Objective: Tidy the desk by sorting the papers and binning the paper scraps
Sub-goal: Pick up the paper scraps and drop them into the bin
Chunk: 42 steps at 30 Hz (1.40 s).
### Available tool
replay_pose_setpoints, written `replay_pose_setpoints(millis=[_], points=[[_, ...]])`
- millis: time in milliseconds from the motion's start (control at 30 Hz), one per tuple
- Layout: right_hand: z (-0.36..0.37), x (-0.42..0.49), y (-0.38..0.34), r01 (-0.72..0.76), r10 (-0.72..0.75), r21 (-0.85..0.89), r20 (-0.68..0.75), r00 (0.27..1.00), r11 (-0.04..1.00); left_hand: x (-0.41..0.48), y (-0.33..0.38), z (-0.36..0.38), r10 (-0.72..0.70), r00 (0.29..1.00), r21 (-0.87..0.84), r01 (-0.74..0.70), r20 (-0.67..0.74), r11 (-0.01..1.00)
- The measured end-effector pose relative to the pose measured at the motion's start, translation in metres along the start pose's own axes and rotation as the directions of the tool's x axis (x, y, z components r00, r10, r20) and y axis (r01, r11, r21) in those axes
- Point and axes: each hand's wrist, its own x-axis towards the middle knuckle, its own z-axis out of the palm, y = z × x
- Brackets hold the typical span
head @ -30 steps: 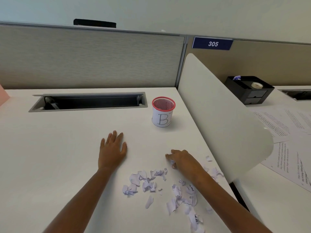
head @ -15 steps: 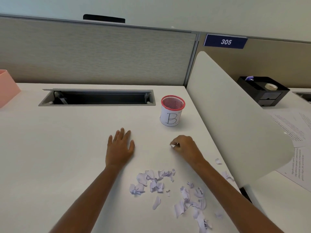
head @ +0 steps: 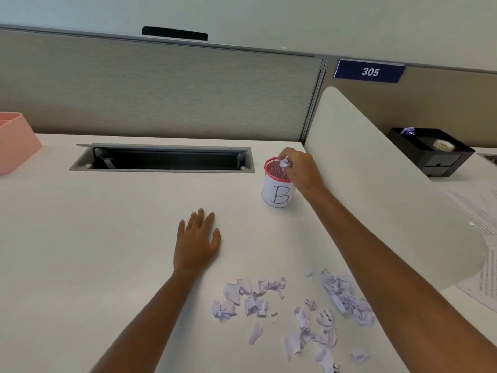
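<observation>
Grey cubicle panels are backing a white counter (head: 107, 224), where the right hand (head: 298, 168) is pinching a crumpled scrap (head: 285, 164) over the right side of the mouth of the cup (head: 278, 189) marked B, so the drop is probably going straight down. The left hand (head: 197, 240) is lying flat and relaxed on the counter, holding nothing. Loose scraps (head: 295, 305) are lying near the front edge, nearer the right arm.

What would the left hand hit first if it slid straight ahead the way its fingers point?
The left hand would probably cross bare desk and reach the recessed cable slot first.
</observation>
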Motion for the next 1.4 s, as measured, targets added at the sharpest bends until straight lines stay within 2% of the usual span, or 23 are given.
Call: replay_pose_setpoints(millis=[100,300,367,667,767,967,1100,1400], points=[[-0.003,-0.001,0.004,-0.019,0.019,-0.004,0.061,0.998,1.0,0.0,0.0,-0.001,0.0,1.0,0.003,0.0,0.003,1.0],[-0.009,-0.035,0.015,-0.005,0.01,0.049,-0.091,0.996,0.999,-0.001,0.0,-0.001,-0.001,1.0,-0.006,0.001,0.009,1.0],[-0.009,-0.055,0.022,-0.027,0.032,0.064,-0.088,0.996,0.998,-0.001,0.0,-0.002,0.001,1.0,-0.012,-0.001,0.012,1.0],[-0.017,-0.146,0.062,-0.209,0.204,0.026,0.124,0.971,0.978,-0.012,0.002,-0.007,0.011,1.0,-0.022,-0.011,0.01,1.0],[-0.026,-0.167,0.07,-0.265,0.261,0.009,0.149,0.954,0.964,-0.02,0.003,-0.009,0.01,1.0,-0.037,-0.009,0.014,0.999],[-0.036,-0.196,0.084,-0.418,0.409,-0.032,0.283,0.867,0.908,-0.039,0.004,-0.012,0.022,1.0,-0.026,-0.022,0.0,0.999],[-0.029,-0.208,0.084,-0.383,0.405,-0.131,0.332,0.852,0.914,-0.048,0.004,-0.012,0.015,1.0,-0.038,-0.015,0.001,0.999],[0.006,-0.206,0.056,-0.252,0.28,-0.16,0.184,0.942,0.954,-0.054,0.007,-0.013,0.0,1.0,-0.055,0.0,-0.016,0.999]])
